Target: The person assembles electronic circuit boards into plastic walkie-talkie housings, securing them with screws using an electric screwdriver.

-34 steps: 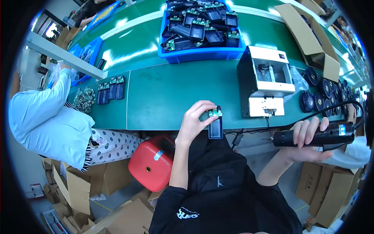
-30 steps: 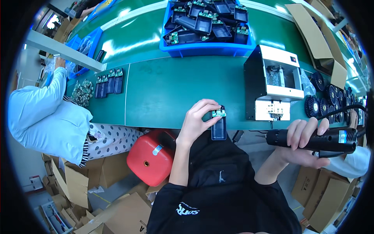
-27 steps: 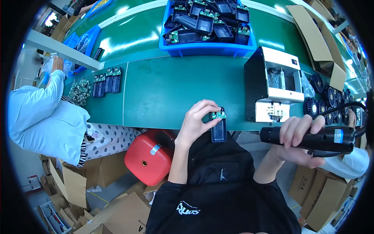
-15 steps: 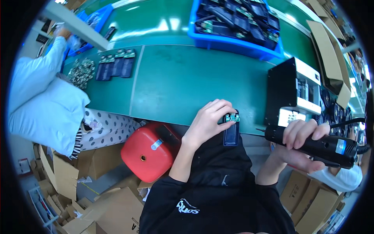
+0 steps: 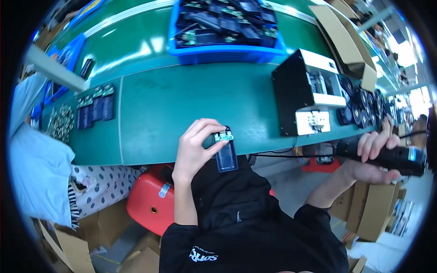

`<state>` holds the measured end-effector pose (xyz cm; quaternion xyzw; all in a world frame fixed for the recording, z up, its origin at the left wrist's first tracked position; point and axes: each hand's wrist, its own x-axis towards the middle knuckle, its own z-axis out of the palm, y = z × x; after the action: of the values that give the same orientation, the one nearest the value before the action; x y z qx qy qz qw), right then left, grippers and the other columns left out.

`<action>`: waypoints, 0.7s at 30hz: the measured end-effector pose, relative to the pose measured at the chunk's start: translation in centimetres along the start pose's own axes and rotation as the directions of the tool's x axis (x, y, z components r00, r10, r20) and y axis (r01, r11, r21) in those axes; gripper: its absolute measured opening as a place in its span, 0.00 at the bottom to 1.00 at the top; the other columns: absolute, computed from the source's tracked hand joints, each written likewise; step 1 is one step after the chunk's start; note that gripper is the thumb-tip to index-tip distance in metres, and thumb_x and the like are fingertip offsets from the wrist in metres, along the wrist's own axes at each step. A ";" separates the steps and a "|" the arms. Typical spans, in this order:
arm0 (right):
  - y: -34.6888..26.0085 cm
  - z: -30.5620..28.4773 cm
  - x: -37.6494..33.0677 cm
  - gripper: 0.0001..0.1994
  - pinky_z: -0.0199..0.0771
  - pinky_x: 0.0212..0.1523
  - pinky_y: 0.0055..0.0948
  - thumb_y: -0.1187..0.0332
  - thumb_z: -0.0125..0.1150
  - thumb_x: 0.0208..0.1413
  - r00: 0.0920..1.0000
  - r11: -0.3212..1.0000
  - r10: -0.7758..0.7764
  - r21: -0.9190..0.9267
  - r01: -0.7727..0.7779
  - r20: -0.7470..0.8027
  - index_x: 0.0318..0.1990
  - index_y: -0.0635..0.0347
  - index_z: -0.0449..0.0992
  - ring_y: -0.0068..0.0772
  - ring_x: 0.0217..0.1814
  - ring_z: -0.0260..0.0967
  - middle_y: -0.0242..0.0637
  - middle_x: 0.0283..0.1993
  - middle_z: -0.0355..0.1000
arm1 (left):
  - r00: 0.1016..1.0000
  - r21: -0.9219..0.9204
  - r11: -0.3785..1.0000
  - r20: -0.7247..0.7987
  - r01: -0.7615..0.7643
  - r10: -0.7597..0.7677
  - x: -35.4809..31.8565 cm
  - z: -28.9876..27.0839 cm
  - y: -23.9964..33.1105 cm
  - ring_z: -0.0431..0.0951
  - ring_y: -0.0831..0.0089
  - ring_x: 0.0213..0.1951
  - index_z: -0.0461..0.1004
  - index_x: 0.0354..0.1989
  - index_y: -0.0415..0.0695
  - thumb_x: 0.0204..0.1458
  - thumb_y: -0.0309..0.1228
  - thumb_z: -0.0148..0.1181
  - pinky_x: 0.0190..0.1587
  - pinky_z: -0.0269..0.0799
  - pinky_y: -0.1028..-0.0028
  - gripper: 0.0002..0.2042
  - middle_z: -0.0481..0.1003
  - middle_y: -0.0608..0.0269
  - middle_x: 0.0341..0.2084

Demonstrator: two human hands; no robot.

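Left hand (image 5: 196,148) pinches a dark module (image 5: 226,152) — right hand (image 5: 374,154) grips a screwdriver (image 5: 387,155).

the left hand (image 5: 196,148) sits just left of the frame's centre, its bare forearm rising almost straight up from a black sleeve at the lower middle, wrist bent a little to the right; the fingers curl over in a loose arch and the fingertips (image 5: 217,132) pinch together with the thumb toward the right. the right hand (image 5: 374,157) is far out at the right edge, palm turned up, fingers wrapped closed in a grip with the fingertips pointing to the upper right. its forearm runs diagonally from the black sleeve at lower centre-right up to the wrist.
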<state>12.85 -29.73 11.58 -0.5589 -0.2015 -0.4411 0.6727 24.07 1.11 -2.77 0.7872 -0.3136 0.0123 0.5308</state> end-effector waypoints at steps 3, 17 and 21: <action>0.6 -1.0 -0.1 0.34 0.59 0.16 0.19 0.35 0.61 0.53 0.999 0.999 0.035 -0.028 -0.036 -0.033 0.43 0.59 0.61 0.20 0.16 0.57 0.31 0.23 0.61 | 0.997 0.020 1.000 0.072 -0.020 0.018 0.9 1.8 0.7 0.79 0.63 0.44 0.80 0.38 0.41 0.39 0.24 0.73 0.48 0.75 0.67 0.14 0.79 0.60 0.39; 2.6 -2.4 -0.7 0.35 0.59 0.16 0.17 0.33 0.60 0.53 0.996 0.996 0.090 0.004 -0.090 -0.023 0.43 0.60 0.62 0.18 0.15 0.56 0.31 0.23 0.61 | 0.985 -0.001 0.997 0.158 -0.077 0.076 1.5 6.0 2.4 0.80 0.64 0.44 0.80 0.37 0.39 0.38 0.21 0.73 0.48 0.76 0.68 0.15 0.79 0.59 0.39; 3.1 -2.1 -1.2 0.36 0.60 0.17 0.18 0.33 0.60 0.52 0.995 0.993 0.100 0.058 -0.101 0.022 0.44 0.60 0.63 0.18 0.16 0.57 0.31 0.23 0.61 | 0.988 0.014 0.994 0.114 -0.105 0.103 1.6 5.9 2.0 0.80 0.63 0.44 0.80 0.38 0.41 0.40 0.23 0.72 0.47 0.76 0.68 0.15 0.79 0.59 0.39</action>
<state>14.32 -31.27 8.28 -0.5524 -0.1924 -0.3951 0.7083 22.50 -5.15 -3.16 0.7746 -0.3836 -0.0014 0.5029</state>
